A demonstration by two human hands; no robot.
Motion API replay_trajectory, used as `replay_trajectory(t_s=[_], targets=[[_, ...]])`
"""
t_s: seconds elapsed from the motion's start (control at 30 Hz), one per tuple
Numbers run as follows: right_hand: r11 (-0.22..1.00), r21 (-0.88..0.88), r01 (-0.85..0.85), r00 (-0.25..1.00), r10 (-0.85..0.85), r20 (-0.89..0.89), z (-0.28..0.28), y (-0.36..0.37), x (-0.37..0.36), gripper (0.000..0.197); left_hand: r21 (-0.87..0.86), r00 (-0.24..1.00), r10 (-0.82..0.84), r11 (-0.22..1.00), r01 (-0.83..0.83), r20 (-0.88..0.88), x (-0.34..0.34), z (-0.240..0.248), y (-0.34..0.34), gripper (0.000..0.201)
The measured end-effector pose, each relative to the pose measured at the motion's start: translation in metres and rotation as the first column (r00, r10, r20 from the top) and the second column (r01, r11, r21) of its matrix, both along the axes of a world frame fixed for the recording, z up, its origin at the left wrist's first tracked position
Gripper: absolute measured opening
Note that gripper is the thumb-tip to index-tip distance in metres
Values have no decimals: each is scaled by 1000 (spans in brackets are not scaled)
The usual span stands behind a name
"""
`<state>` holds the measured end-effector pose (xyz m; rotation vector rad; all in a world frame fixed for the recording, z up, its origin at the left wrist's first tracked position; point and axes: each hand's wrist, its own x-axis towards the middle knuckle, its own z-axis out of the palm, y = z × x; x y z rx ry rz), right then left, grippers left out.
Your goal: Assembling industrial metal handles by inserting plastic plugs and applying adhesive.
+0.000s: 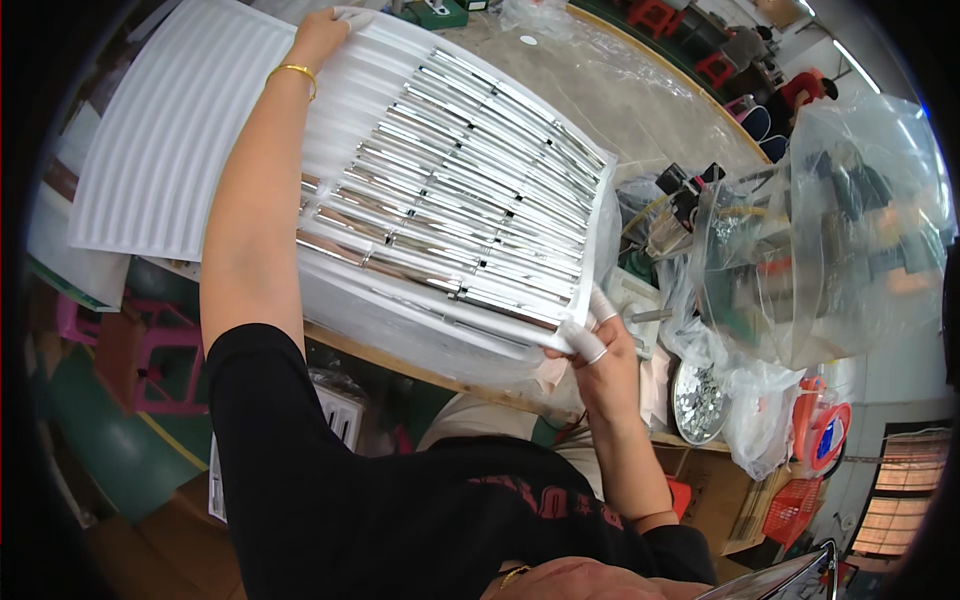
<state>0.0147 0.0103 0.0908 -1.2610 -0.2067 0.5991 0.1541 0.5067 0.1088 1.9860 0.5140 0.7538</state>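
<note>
A white ribbed plastic tray [345, 118] lies across the bench before me, tilted in the view. Shiny metal tubes [480, 185] with small dark gaps fill its grooves in rows over the middle and right, while the left grooves show bare. My left hand [322, 38] reaches over and grips the tray's far edge, its fingertips partly hidden. At the near right corner my right hand [605, 365] pinches the rim between thumb and fingers, with white finger covers [585, 341] on some of them. Another white ribbed tray [165, 130] lies to the left, partly behind my left arm.
Right of the tray stands a small machine [690, 190] beside clear plastic sheeting [820, 240]. A round dish [700, 402] of small shiny pieces sits below it, near a red basket [793, 508]. A pink stool [165, 350] stands at left. Another person [797, 92] sits far off.
</note>
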Motion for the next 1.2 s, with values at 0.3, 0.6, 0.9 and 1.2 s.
replay_trajectory(t_s=[0.3, 0.6, 0.9, 1.2], targets=[[999, 11, -40, 997, 39, 67, 33, -22, -1, 52, 90, 1000, -8, 996, 6, 27, 9, 23, -10, 43], [990, -2, -144, 981, 143, 131, 46, -40, -4, 56, 8, 977, 185, 982, -187, 107, -80, 50, -23, 39], [901, -115, -418, 864, 434, 255, 59, -8, -17, 55, -79, 856, 431, 901, -427, 286, -331, 85, -26, 18], [573, -100, -813, 551, 814, 184, 14, 77, -90, 53, -23, 500, 844, 513, -858, 197, -617, 50, -90, 34]])
